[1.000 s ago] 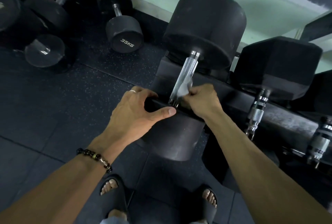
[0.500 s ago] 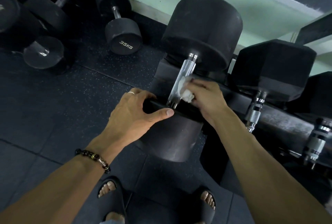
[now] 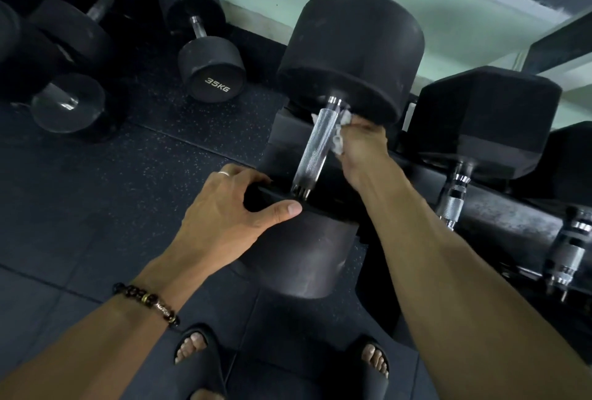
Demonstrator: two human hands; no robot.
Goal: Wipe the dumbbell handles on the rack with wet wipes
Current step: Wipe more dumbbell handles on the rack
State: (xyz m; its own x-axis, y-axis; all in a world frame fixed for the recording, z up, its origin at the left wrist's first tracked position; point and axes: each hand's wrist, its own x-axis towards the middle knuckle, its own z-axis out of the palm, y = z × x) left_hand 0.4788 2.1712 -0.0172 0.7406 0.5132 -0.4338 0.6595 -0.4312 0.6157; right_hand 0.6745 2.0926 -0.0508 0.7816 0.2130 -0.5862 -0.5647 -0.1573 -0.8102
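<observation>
Holding a white wipe point(image 3: 339, 140) against the shiny handle point(image 3: 317, 146), the right hand point(image 3: 360, 143) squeezed it; at 7 o'clock, the left hand point(image 3: 224, 207) gripped the dumbbell's near end point(image 3: 304, 255).

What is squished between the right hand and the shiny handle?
A crumpled white wet wipe. In the head view, the right hand holds it against the far end of the knurled handle, near the big round weight.
</observation>
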